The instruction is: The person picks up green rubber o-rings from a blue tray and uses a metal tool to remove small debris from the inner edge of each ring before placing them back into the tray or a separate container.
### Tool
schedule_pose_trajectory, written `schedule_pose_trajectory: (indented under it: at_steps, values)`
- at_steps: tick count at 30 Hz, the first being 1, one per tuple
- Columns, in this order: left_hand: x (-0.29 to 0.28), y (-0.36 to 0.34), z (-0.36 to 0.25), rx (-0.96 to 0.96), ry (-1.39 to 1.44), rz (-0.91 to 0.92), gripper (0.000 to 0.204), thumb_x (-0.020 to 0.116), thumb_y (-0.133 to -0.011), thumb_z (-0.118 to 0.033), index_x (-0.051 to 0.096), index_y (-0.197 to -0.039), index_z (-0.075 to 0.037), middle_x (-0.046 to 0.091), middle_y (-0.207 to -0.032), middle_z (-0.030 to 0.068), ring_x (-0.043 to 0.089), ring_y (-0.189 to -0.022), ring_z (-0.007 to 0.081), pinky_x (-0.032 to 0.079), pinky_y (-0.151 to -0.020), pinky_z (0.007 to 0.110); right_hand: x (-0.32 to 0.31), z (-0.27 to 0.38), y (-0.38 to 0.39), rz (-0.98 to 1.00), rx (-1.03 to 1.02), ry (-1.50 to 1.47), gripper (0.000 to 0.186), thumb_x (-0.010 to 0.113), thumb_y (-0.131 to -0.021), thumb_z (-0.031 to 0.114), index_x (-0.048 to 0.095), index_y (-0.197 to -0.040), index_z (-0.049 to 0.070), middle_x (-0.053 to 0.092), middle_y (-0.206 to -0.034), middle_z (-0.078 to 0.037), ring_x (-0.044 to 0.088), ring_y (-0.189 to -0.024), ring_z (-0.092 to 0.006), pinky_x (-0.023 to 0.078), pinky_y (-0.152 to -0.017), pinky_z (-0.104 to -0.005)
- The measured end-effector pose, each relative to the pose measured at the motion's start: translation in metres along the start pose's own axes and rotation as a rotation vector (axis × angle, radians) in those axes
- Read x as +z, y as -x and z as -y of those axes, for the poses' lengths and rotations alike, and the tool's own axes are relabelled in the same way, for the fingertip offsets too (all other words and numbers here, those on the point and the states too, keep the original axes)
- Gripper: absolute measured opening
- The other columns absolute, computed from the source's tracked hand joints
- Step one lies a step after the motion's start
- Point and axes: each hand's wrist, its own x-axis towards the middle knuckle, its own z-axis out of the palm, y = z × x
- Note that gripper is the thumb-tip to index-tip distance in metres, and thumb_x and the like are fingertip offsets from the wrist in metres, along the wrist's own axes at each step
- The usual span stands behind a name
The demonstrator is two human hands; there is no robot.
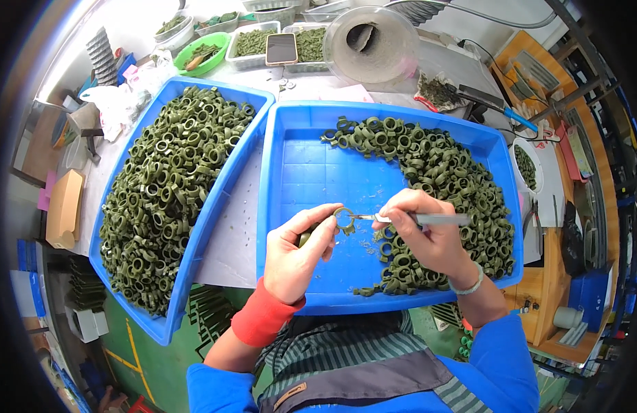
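Head view showed the hands close together: the left hand [296, 249] pinched a small ring [348, 230] between thumb and fingertips, and the right hand [426, 230] was closed around a slim tool [439, 219]. The ring was above the bare left part of a blue tray [311, 162] on the desk [229, 253], nearer the tray's front edge than its back. Its round opening faced the camera, a small tab pointing toward that front edge. The tool's long axis ran roughly along the front edge, tip to the left, at the ring; contact could not be told. The ring was a thin olive-green band; the tool had a grey handle and narrow metallic tip. Similar rings [463, 179] were heaped along the tray's back and right edges.
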Motion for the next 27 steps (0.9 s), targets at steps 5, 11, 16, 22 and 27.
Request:
schedule_pose_trajectory:
  at_steps: [5,11,16,22,27]
  values:
    - [0.004,-0.002,0.001,0.035,0.062,-0.076,0.025,0.063,-0.099,-0.007,0.069,-0.121,0.002,0.066,-0.087,0.0041,0.058,-0.069,0.0072,0.048,-0.060,0.022,0.010,0.007,-0.004,0.011,-0.364,0.310,0.014,0.078,-0.084,0.005,0.068,-0.093,0.002,0.071,-0.080,-0.008,0.068,-0.071,-0.0223,0.055,-0.062,-0.0307]
    - [0.009,-0.003,0.006,0.047,0.097,-0.121,0.025,0.062,-0.099,-0.007,0.068,-0.122,0.002,0.067,-0.090,0.0055,0.060,-0.072,0.0086,0.051,-0.063,0.024,0.025,0.007,0.002,0.010,-0.662,0.695,0.031,0.085,-0.076,0.024,0.069,-0.094,0.005,0.069,-0.080,-0.006,0.067,-0.071,-0.0213,0.054,-0.061,-0.0322]
    - [0.009,-0.003,0.006,0.056,0.086,-0.094,0.025,0.060,-0.100,-0.005,0.068,-0.123,0.002,0.065,-0.093,0.0063,0.060,-0.074,0.0093,0.052,-0.064,0.024,0.025,0.010,0.001,0.037,-0.600,0.647,0.034,0.080,-0.083,0.024,0.070,-0.108,0.003,0.071,-0.084,-0.006,0.069,-0.074,-0.0217,0.055,-0.064,-0.0321]
    - [0.012,-0.002,0.009,0.143,-0.010,-0.066,0.026,0.059,-0.100,-0.005,0.067,-0.124,0.002,0.062,-0.093,0.0052,0.059,-0.076,0.0091,0.050,-0.067,0.023,0.024,0.004,-0.003,-0.179,0.017,0.175,0.026,0.066,-0.097,0.013,0.066,-0.120,0.001,0.074,-0.100,-0.012,0.071,-0.084,-0.0167,0.056,-0.073,-0.0300]
    - [0.010,-0.002,0.012,0.211,-0.023,-0.030,0.026,0.060,-0.100,-0.005,0.067,-0.124,0.001,0.064,-0.094,0.0048,0.059,-0.078,0.0082,0.049,-0.068,0.022,0.025,0.004,-0.004,-0.033,-0.049,0.325,0.026,0.075,-0.083,-0.002,0.069,-0.108,0.004,0.073,-0.101,-0.013,0.072,-0.082,-0.0243,0.057,-0.071,-0.0325]
